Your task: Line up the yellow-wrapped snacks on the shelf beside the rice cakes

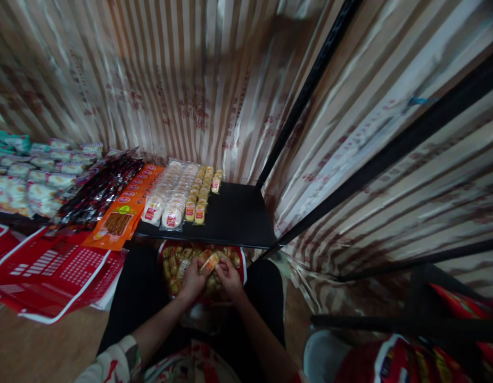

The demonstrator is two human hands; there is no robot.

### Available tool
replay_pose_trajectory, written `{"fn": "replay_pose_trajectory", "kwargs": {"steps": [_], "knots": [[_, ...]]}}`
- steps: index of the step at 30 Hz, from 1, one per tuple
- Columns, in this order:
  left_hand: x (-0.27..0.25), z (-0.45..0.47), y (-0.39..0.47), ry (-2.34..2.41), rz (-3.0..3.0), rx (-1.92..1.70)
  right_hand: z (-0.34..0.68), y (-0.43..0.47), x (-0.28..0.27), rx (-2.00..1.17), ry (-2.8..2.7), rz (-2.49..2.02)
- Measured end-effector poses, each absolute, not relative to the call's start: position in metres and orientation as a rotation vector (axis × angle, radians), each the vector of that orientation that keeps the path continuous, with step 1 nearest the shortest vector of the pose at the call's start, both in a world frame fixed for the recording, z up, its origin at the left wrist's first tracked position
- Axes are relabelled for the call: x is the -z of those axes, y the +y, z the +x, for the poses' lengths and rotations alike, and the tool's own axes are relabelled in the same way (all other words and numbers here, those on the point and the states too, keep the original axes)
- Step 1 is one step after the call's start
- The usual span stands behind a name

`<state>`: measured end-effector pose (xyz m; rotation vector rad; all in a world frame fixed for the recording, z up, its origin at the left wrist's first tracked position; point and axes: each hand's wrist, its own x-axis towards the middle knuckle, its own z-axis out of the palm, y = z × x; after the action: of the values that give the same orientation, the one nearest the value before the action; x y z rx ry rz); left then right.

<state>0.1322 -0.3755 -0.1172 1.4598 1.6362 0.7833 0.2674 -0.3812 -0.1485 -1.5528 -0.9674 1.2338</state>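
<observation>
1. At our far left, white packets lie in rows above a red printed bag.
2. Next we see dark packets and a long orange packet, its near end hanging past the edge of the black shelf.
3. On that shelf lie 2 columns of white packs, then 2 of yellow packs, plus a shorter 3rd.
4. Our left hand has its fingers closed on the left end of a small wrapped packet, above an open red-edged bag of similar ones.
5. Our right hand pinches its other end.
</observation>
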Motion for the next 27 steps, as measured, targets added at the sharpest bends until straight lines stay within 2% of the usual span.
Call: {"fn": "replay_pose_trajectory", "kwargs": {"steps": [5,27], "knots": [[0.112,0.142,-0.378,1.519,1.475,-0.917,0.271,-0.388,0.120,-1.390,-0.848,-1.493],[0.078,0.146,-0.390,1.420,1.459,-0.910,0.270,-0.413,0.094,-1.389,-0.902,-1.495]]}}
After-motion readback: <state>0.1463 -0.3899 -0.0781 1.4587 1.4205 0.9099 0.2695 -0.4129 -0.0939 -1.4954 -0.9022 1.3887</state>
